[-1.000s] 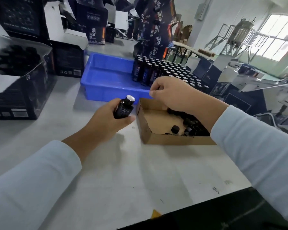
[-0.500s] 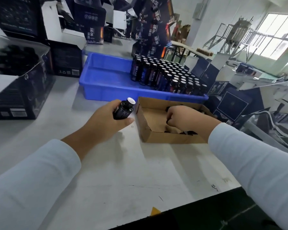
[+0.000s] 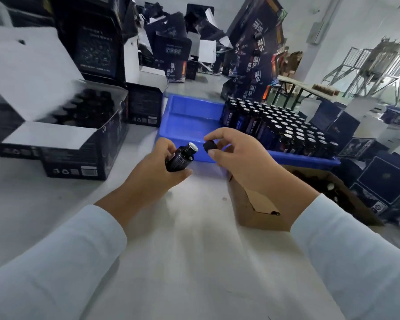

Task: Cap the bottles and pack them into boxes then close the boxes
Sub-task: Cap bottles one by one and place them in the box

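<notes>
My left hand [image 3: 153,172] grips a small dark bottle [image 3: 180,158], tilted with its silver-sealed mouth pointing up and right. My right hand [image 3: 236,151] pinches a black cap [image 3: 209,146] between thumb and fingers, a short gap to the right of the bottle's mouth. Several more uncapped bottles [image 3: 280,128] stand packed in the right half of a blue tray [image 3: 185,121] behind my hands. A brown cardboard box of black caps [image 3: 259,211] lies under my right forearm. An open dark packing box [image 3: 79,135] holding bottles stands at the left.
Stacks of dark printed cartons [image 3: 95,42] crowd the back of the grey table [image 3: 183,250]. More dark boxes [image 3: 383,181] sit to the right beyond the cap box. A metal frame [image 3: 370,63] stands by the far window.
My right hand came up out of the cardboard box with a black cap and moved left to the bottle's mouth. The left hand kept its grip on the bottle. The camera shifted closer and left.
</notes>
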